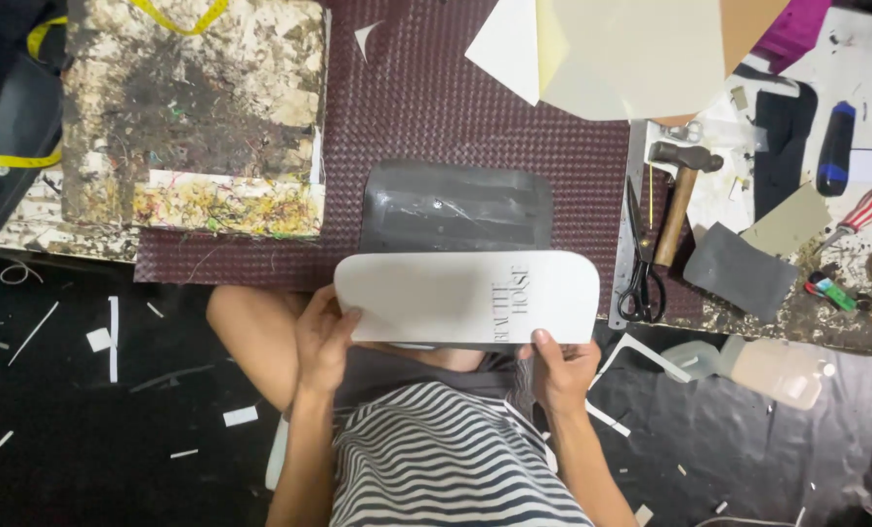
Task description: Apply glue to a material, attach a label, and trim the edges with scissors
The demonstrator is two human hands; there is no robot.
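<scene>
White card template [465, 296], rounded at its corners, is held flat in both hands over the near edge of the maroon woven mat [436, 107]. Left hand [324, 337] grips the card's left edge, fingers curled closed over it with the thumb on top. Right hand [558, 366] pinches the lower right edge, thumb pressed on the face, fingers shut beneath. Directly behind the card lies a grey leather piece [456, 207] of near-matching outline, resting on the mat and partly covered by the card.

Judgement: the step in hand appears to be matching the template to the grey piece. The next move would call for squaring the edges and corners and keeping the card flat so it does not slip.

Count, right side of the desk [778, 303]: one hammer [678, 195], one pair of scissors [641, 278], one steel ruler [629, 224], one dark-handled tool [834, 148], one flag-patterned screwdriver [871, 207], one small grey offcut [741, 270]. Several pale card sheets [622, 49] overlap at the top; exact number cannot be told. One stained work board [197, 112] sits at left, with a yellow tape [177, 18] across it. White scraps litter the dark floor [84, 420]
</scene>
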